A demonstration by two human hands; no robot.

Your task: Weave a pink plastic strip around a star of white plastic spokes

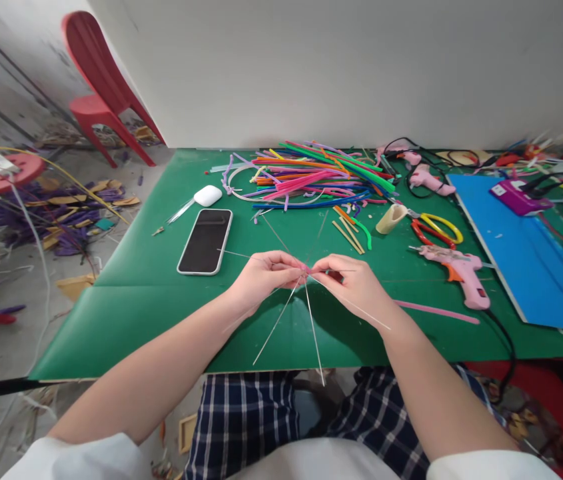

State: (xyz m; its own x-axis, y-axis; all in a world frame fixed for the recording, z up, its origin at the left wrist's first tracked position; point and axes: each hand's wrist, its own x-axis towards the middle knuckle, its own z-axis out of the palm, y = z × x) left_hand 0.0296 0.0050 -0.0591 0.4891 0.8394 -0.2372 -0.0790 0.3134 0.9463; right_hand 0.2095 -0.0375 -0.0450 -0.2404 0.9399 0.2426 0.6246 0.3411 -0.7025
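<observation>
Several thin whitish wires [288,315] fan out like spokes from one point above the middle of the green table. My left hand [264,277] pinches the hub of these spokes, where a bit of pink shows between the fingertips. Just right of the hub, my right hand [350,280] has its thumb and finger closed on a pink pipe cleaner [436,311]. The pipe cleaner's tail comes out past the right wrist and stretches toward the right. My fingers cover part of the hub and how the pink strand goes around it.
A phone [205,241] and a white case [208,195] are at left. Behind my hands lies a pile of coloured pipe cleaners [306,177]. Pliers [436,230], a pink glue gun [461,270] with a cord and a blue board [526,267] occupy the right. The table's front edge [161,375] is near.
</observation>
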